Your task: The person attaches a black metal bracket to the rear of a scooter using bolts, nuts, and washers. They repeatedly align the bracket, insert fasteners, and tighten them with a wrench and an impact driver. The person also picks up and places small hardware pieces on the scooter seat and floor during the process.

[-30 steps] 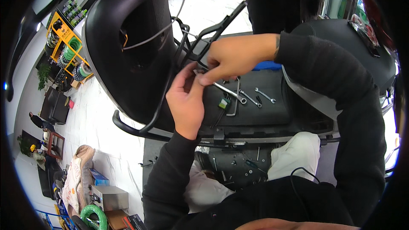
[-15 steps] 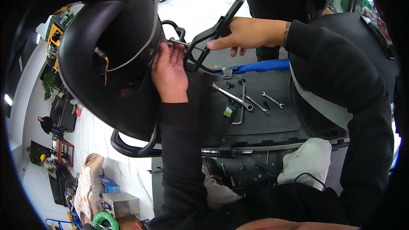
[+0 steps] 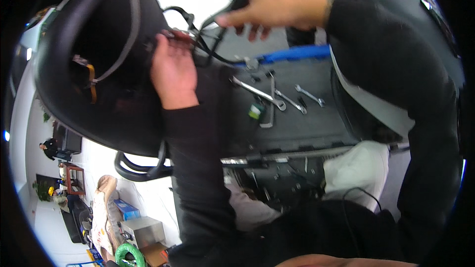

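On the left, a large black scooter body shell [image 3: 54,94] stands tilted, with a grey cable [image 3: 131,24] and a yellow-sleeved connector [image 3: 92,76] in its hollow. My left hand [image 3: 174,71] is palm up at the shell's right side, fingers stretched against it beside a blurred metal rod or bolt; its fingertips are smeared. Farther right, my right hand [image 3: 277,9] is closed round a black metal bracket [image 3: 240,1], thumb along its near side. The bracket's lower bars reach toward the left fingers. Whether it touches the shell cannot be made out.
On the black footboard [image 3: 302,128] lie a long wrench [image 3: 257,92], smaller wrenches [image 3: 310,96] and a green hex key holder [image 3: 255,111]. A blue cloth strip [image 3: 297,54] runs along its far edge. Loose hardware lies in a dark tray [image 3: 282,183] near my knees. A person in dark clothes stands beyond.
The view has shifted and blurred, so the shell, tools and both hands appear higher and farther left. Both hands keep much the same positions, the right still holding the bracket.
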`<state>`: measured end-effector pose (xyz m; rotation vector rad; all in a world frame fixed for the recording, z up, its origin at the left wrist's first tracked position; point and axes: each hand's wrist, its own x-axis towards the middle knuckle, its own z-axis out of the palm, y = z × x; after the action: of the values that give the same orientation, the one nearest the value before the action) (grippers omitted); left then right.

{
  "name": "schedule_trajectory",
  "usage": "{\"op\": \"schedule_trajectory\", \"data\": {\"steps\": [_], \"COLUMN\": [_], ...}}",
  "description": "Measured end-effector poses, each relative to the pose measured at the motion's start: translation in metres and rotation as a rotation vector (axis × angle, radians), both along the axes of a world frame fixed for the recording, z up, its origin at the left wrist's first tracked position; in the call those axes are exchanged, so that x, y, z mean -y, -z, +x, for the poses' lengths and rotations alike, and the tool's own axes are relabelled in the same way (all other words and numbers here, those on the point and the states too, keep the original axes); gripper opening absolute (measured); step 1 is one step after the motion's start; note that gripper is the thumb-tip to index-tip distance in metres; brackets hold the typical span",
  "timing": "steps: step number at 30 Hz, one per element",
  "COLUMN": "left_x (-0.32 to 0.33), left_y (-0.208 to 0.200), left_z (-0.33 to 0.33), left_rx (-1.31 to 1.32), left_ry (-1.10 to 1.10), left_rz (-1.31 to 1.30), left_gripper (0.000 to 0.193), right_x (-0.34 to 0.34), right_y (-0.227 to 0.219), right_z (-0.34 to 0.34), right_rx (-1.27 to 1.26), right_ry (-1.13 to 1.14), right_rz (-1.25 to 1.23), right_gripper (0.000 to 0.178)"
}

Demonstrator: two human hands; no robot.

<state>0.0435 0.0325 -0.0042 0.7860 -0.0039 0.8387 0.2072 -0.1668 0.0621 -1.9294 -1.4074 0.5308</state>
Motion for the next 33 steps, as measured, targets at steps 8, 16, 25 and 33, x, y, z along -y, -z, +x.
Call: {"op": "schedule_trajectory", "data": {"steps": [8, 16, 25, 33], "left_x": [0.110, 0.072, 0.205, 0.267], "left_y": [0.104, 0.210, 0.185, 0.383], "left_z": [-0.030, -0.055, -0.133, -0.255], "left_rx": [-0.554, -1.147, -1.007, -0.972], "left_ry": [-0.712, -0.362, 1.224, 1.611], "left_rz": [1.328, 1.603, 1.334, 1.871], "left_gripper": [0.020, 0.018, 0.019, 0.026], "right_x": [-0.003, 0.006, 0.113, 0.284], "right_y": [-0.005, 0.013, 0.191, 0.557], "right_z": [0.018, 0.015, -0.045, -0.189], "right_rx": [0.111, 0.507, 0.115, 0.011], "right_ry": [-0.265, -0.481, -0.698, -0.603], "right_rz": [-0.337, -0.606, -0.579, -1.058], "right_gripper": [0.067, 0.070, 0.069, 0.068]}}
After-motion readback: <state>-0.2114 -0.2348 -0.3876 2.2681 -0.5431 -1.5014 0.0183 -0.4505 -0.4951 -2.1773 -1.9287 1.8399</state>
